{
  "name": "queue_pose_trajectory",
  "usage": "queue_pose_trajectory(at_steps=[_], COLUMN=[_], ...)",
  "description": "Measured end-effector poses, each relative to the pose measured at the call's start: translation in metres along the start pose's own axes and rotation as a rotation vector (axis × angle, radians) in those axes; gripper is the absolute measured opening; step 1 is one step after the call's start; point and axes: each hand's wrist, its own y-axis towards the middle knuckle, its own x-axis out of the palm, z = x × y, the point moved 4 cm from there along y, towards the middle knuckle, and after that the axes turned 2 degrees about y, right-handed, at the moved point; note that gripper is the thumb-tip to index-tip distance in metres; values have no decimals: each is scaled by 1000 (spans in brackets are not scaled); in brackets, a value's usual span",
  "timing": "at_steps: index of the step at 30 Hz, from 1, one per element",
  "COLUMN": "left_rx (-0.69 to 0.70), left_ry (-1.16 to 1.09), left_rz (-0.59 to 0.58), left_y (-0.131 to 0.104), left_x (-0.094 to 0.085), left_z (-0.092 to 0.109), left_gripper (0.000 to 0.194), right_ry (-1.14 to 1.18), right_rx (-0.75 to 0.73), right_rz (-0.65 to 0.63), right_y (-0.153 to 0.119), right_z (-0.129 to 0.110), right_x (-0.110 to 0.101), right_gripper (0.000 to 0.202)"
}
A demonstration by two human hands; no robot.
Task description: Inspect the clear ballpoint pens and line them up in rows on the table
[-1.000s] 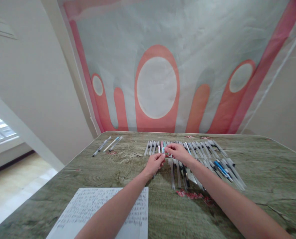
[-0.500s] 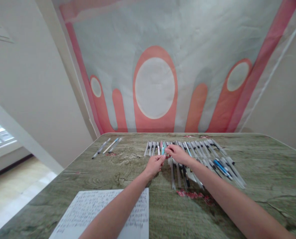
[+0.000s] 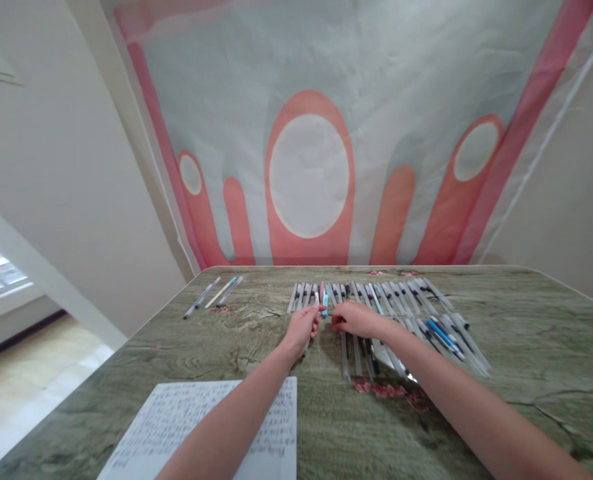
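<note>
In the head view my left hand (image 3: 302,328) is closed around a pen (image 3: 305,349), whose lower end sticks out beneath the fingers. Just beyond its fingertips lies a light-blue pen (image 3: 325,305), part of the upper row of pens (image 3: 386,298), mostly clear-barrelled with dark grips. My right hand (image 3: 354,320) has curled fingers above the left end of a lower group of pens (image 3: 359,357). Whether those fingers pinch a pen is hidden. Blue pens (image 3: 444,337) lie among clear ones right of my right wrist.
A sheet of handwritten paper (image 3: 201,413) lies under my left forearm. Several pens (image 3: 221,293) sit apart at the far left of the wood-patterned table (image 3: 256,360). Behind the table's far edge hangs a grey backdrop (image 3: 396,73) with red shapes.
My hands, close together over the upper row before, have drawn apart. The left came slightly toward me and left with a pen; the right dropped to the lower group.
</note>
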Motion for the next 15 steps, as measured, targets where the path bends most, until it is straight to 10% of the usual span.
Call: queue_pose_trajectory(at_steps=[15], left_rx=[-17], left_ry=[48], left_rz=[-11], left_y=[0], left_x=[0], left_z=[0], left_gripper=[38], right_ry=[-98], right_rx=[-18], right_rz=[-42], right_y=[0], right_z=[-1], right_x=[3], right_gripper=[17])
